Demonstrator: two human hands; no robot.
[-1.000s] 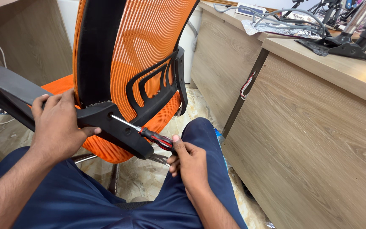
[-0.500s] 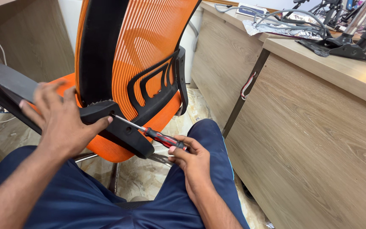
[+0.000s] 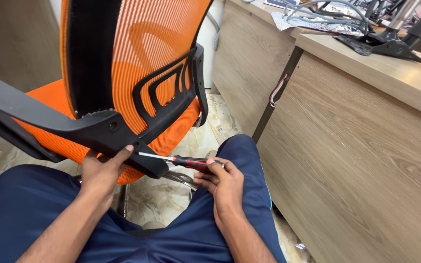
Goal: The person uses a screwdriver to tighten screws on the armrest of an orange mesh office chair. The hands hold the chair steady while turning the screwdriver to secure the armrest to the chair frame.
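Head view: the desk [image 3: 366, 146] stands at right, and the orange chair [image 3: 137, 73] tilts toward the person. The left hand [image 3: 101, 170] cups the black armrest [image 3: 74, 126] from below, fingers closed on it. The right hand [image 3: 222, 182] grips the screwdriver [image 3: 186, 161], whose tip meets the armrest's lower end.

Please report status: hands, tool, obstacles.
Left hand under black armrest. Right hand holds screwdriver, tip at armrest. Nothing blocking it.

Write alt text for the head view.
The right hand holds a red-and-black screwdriver to a black armrest of an orange mesh chair, steadied by the left hand. A wooden desk stands right.
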